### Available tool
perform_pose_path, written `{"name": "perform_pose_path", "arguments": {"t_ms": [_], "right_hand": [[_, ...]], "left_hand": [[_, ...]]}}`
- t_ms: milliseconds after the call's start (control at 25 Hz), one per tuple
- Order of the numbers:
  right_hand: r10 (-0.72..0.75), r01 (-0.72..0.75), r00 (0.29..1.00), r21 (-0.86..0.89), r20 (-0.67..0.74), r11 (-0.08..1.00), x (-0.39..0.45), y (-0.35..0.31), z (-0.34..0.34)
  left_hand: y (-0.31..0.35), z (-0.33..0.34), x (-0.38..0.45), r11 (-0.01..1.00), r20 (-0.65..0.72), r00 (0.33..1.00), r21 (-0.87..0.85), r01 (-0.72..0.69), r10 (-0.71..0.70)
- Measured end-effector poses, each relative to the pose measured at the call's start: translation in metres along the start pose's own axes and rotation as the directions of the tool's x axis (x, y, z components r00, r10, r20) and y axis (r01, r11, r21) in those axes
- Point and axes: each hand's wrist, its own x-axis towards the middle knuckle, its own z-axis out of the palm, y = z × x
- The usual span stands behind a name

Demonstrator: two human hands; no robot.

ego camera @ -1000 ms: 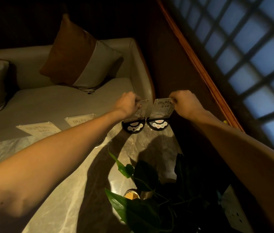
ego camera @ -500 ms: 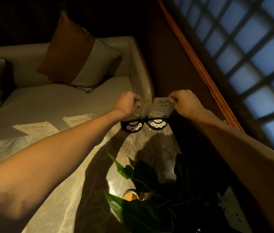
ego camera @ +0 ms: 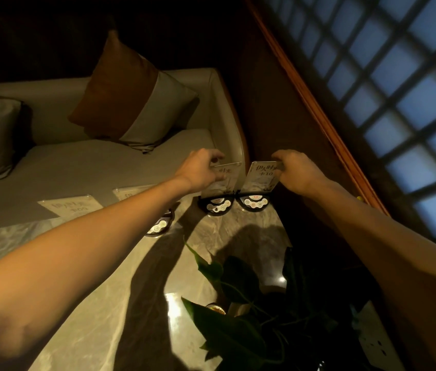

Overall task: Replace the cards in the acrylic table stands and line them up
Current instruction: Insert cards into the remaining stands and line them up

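Two acrylic stands with printed cards stand side by side at the far edge of the marble table (ego camera: 99,303). My left hand (ego camera: 201,171) pinches the top of the left stand (ego camera: 225,180). My right hand (ego camera: 295,170) pinches the top right corner of the right stand (ego camera: 261,176). Both stands sit on black half-round bases with white buttons, the left base (ego camera: 218,206) and the right base (ego camera: 255,202), almost touching. Two more stands stand further left: one (ego camera: 71,206) in plain view, the other (ego camera: 131,192) partly behind my left forearm, its base (ego camera: 159,226) showing below.
A leafy potted plant (ego camera: 238,317) stands at the near right of the table. Behind the table is a grey sofa (ego camera: 91,162) with a brown and grey cushion (ego camera: 131,95). A wooden ledge (ego camera: 318,111) and a lattice window (ego camera: 398,89) run along the right.
Both hands stay on the tops of the two stands. The stands sit close together as before, with at most a slight shift.
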Motion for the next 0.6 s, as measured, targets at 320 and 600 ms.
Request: {"name": "perform_pose_path", "arguments": {"t_ms": [320,600], "right_hand": [[-0.017,0.014,1.0,-0.154,-0.016,0.988,-0.004,-0.025,-0.003],[0.011,-0.009,1.0,-0.061,0.021,0.998,-0.001,-0.024,0.001]], "left_hand": [[-0.013,-0.018,-0.015,0.999,0.026,0.999,0.035,-0.038,0.037],[-0.02,-0.005,-0.004,0.997,-0.04,0.997,0.023,-0.067,0.068]]}}
